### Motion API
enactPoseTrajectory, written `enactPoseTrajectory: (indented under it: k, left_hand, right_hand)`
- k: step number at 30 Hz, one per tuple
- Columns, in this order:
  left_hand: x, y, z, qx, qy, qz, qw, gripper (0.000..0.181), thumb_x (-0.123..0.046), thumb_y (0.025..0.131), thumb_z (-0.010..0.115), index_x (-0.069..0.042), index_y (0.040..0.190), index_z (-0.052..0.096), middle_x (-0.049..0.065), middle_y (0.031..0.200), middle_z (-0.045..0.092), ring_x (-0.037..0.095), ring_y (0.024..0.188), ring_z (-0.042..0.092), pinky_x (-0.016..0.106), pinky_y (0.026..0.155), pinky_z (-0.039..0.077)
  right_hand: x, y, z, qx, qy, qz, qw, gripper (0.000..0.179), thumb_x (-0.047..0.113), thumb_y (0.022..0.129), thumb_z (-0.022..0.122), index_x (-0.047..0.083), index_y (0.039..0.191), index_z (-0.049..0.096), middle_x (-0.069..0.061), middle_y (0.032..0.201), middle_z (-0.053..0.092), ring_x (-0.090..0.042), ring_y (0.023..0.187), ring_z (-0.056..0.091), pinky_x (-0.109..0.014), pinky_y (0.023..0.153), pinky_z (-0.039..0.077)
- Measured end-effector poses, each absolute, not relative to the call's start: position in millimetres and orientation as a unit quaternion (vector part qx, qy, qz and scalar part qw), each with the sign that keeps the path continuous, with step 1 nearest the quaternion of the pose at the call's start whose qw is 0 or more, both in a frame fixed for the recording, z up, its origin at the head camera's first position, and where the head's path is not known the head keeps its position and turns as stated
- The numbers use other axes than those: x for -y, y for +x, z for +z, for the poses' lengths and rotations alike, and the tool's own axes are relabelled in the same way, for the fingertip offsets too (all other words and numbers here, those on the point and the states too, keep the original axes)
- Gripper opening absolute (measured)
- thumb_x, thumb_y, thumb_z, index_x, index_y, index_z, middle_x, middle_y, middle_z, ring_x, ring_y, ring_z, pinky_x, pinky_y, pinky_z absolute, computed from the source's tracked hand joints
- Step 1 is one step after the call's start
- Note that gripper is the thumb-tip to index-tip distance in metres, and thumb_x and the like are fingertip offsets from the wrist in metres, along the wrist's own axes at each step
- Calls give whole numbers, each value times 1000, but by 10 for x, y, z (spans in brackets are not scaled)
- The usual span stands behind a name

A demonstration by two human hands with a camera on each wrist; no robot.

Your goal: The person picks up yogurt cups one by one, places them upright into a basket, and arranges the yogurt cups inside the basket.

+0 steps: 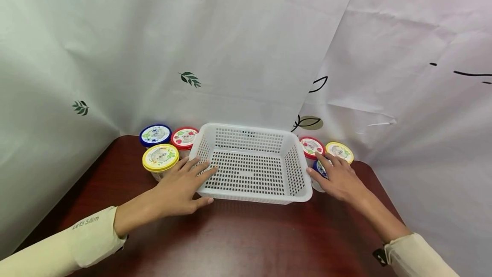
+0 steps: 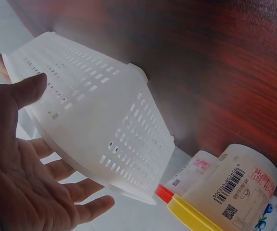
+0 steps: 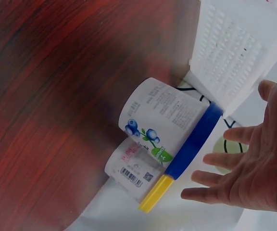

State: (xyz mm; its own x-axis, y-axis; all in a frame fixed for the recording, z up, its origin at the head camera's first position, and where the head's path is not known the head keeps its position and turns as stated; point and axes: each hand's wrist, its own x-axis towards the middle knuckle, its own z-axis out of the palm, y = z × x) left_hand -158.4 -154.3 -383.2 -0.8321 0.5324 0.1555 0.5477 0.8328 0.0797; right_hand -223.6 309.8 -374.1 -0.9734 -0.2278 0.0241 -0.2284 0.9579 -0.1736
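A white plastic basket (image 1: 250, 196) with slotted sides stands on the table, nothing inside it. My left hand (image 1: 178, 189) is at its left front corner, fingers spread over the rim and thumb along the front wall; whether they touch it I cannot tell. Over the blue-lidded tub (image 3: 167, 120) on the right hovers my right hand (image 1: 340, 179), fingers spread and holding nothing, its thumb near the basket's right rim. A red-lidded tub (image 1: 312, 146) and a yellow-lidded tub (image 1: 340, 152) stand beside that one. The right hand partly hides the blue lid.
Left of the basket stand three more tubs, with a blue lid (image 1: 155, 135), a red lid (image 1: 185, 137) and a yellow lid (image 1: 160, 157). A pale printed sheet (image 1: 246, 54) rises behind the dark red wooden table (image 1: 246, 238) and along both sides.
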Motion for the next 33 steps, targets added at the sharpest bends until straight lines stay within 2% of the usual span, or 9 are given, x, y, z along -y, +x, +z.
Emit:
enactPoseTrajectory:
  k: [4,10,16,20,27,33]
  left_hand:
    - [1543,-1548,-3840,948,-302,-52,86,66,-43,100,82,-16,158,65,17,156,68,44,145,63,68,122,47]
    - [1543,-1517,-3844,937,-325,-43,116,60,-38,99,85,-16,152,70,12,147,74,39,137,68,65,117,52]
    - [1514,-1489,-3847,929,-344,-46,126,50,-27,99,85,-15,147,73,9,138,77,36,128,72,59,110,58]
    - [1506,-1467,-3870,921,-356,-41,151,44,-20,98,85,-15,141,76,7,130,79,32,119,75,53,100,63]
    - [1493,-1429,-3894,904,-378,-35,197,38,-10,96,83,-17,133,79,3,119,81,25,107,77,44,88,65]
    - [1482,-1421,-3882,897,-392,-34,200,36,-9,95,83,-18,130,80,1,112,80,21,100,76,42,86,64]
  right_hand:
    - [-3119,-2239,-3751,989,116,93,-4,87,67,113,49,5,172,42,-34,175,39,-69,157,36,-89,119,36]
    - [-3152,-2259,-3757,989,116,95,-13,81,62,115,48,4,172,43,-36,174,39,-71,155,38,-89,116,39]
    - [-3191,-2270,-3751,989,118,88,-20,80,58,114,54,1,170,45,-39,171,42,-72,151,41,-88,112,44]
    - [-3199,-2282,-3748,989,120,87,-27,81,56,113,60,0,169,45,-39,171,42,-72,152,40,-88,111,44]
    - [-3207,-2297,-3762,988,125,85,-26,79,47,110,69,-2,168,46,-40,169,43,-73,151,40,-89,111,44]
    - [-3216,-2322,-3766,989,128,69,-26,75,44,109,70,-3,165,50,-41,168,45,-73,149,42,-88,113,42]
